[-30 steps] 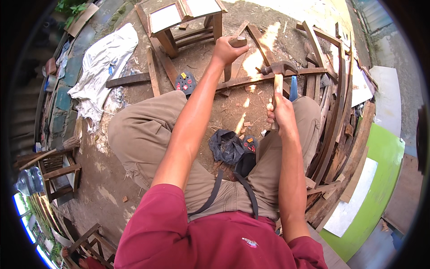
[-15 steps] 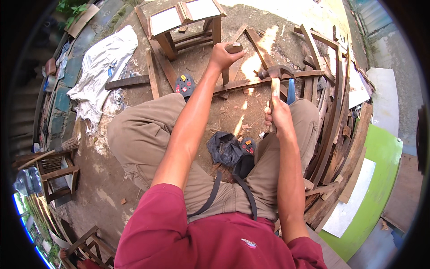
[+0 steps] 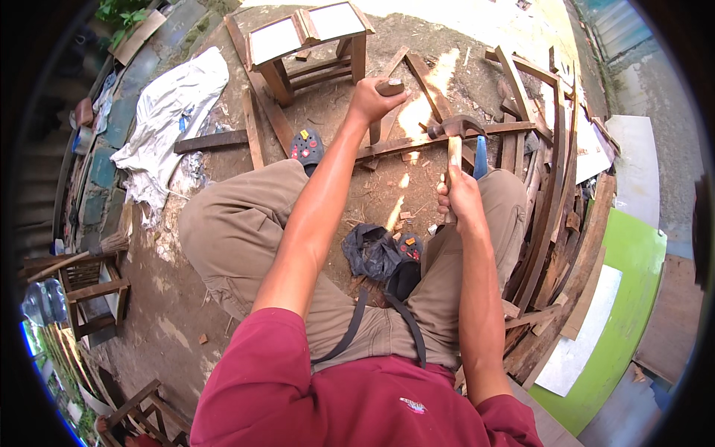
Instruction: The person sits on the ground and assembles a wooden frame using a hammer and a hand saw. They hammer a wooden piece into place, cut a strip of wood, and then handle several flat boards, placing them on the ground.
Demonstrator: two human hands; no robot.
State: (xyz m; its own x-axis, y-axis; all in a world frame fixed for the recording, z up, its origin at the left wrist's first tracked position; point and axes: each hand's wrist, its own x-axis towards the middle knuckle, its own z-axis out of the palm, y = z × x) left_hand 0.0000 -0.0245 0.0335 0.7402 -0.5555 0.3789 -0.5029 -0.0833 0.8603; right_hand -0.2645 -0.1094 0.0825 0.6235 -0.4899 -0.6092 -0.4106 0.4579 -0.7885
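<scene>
your left hand [image 3: 371,103] is closed around a short brown wooden block [image 3: 389,87], its long axis dropping toward the visible left part of a long narrow brown plank [image 3: 395,146] on the dirt ground [image 3: 167,298]; you can't tell if they touch. your right hand [image 3: 462,197], nearer your body, grips a dark metal claw hammer with a pale wooden handle [image 3: 453,151]; its head sits right of the block, apart, its striking face turned left.

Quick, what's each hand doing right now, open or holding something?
Left hand: closed, holding a piece of wood.
Right hand: closed around the wooden handle of a claw hammer.
</scene>
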